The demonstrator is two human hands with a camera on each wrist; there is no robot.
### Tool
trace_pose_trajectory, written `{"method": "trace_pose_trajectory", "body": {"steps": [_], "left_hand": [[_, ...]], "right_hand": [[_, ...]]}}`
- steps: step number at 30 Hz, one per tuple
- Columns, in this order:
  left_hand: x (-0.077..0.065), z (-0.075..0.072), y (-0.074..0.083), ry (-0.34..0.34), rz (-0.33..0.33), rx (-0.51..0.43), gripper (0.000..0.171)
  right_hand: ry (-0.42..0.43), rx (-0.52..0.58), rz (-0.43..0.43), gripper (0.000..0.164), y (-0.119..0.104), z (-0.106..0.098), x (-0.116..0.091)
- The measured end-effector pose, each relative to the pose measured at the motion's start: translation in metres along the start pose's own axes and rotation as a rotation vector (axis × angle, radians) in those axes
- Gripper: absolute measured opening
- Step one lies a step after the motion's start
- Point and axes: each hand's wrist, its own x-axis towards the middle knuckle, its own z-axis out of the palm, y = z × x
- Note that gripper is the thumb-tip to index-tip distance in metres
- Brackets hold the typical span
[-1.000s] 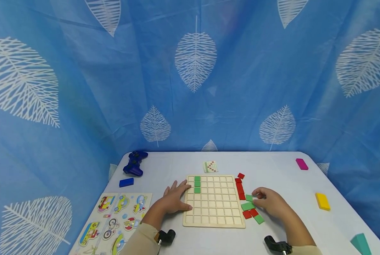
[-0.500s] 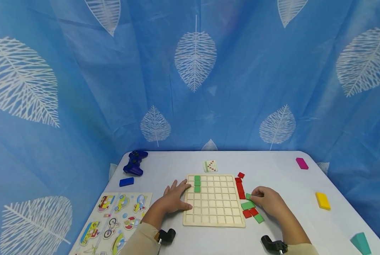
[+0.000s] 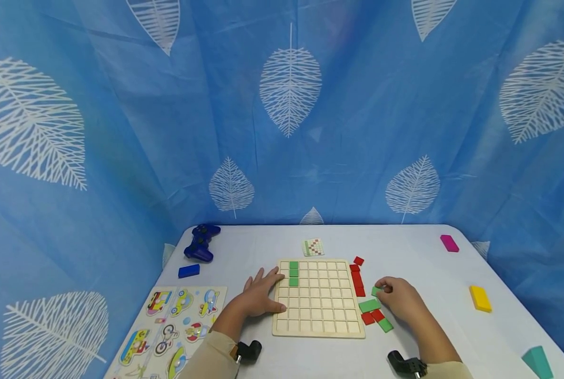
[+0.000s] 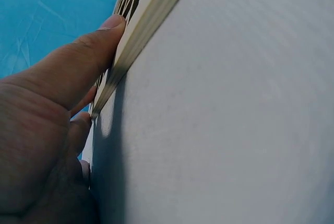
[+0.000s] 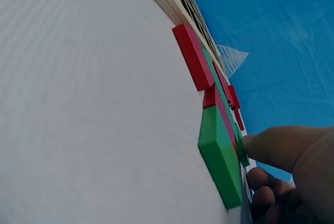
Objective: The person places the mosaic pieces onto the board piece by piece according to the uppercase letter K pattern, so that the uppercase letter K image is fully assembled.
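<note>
My left hand (image 3: 258, 296) lies with spread fingers along the left edge of a wooden grid board (image 3: 319, 303). Its thumb rests on the board's side rim (image 4: 148, 25) in the left wrist view. Three green tiles (image 3: 293, 273) sit in the second column at the top of the grid. Right of the board, my right hand (image 3: 402, 300) pinches a small green tile (image 3: 374, 290) between thumb and fingers. Below it lie loose green (image 3: 369, 305) and red tiles (image 3: 368, 318), one green one (image 5: 222, 156) large in the right wrist view.
A row of red tiles (image 3: 356, 279) lines the board's right side. Beyond the board is a small pattern card (image 3: 313, 247). A picture puzzle (image 3: 170, 329), blue block (image 3: 189, 271) and game controller (image 3: 200, 243) are at left; yellow (image 3: 480, 299), magenta (image 3: 449, 243) and teal blocks (image 3: 537, 361) at right.
My right fingers have closed on the green tile, and it has shifted slightly right, away from the red row. The left hand has stayed in place on the board.
</note>
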Motion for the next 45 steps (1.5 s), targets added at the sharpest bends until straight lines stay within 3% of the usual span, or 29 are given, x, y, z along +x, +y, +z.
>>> {"method": "trace_pose_trajectory", "body": {"steps": [11, 23, 34, 40, 45], "left_hand": [[-0.003, -0.001, 0.002, -0.007, -0.005, -0.011, 0.088], [-0.004, -0.002, 0.003, -0.007, 0.0, -0.013, 0.087], [-0.002, -0.003, 0.003, -0.006, 0.003, -0.013, 0.087], [-0.002, -0.002, 0.001, -0.007, 0.013, -0.001, 0.089], [-0.003, -0.003, 0.002, -0.003, 0.017, -0.007, 0.089]], "right_hand": [[-0.054, -0.001, -0.01, 0.036, 0.006, -0.006, -0.003], [0.016, -0.012, -0.013, 0.032, 0.0, -0.001, -0.004], [0.046, 0.056, -0.002, 0.036, -0.002, -0.002, -0.004], [0.062, 0.073, -0.045, 0.035, -0.012, 0.008, -0.007], [0.052, 0.116, -0.071, 0.032, -0.034, 0.019, -0.012]]}}
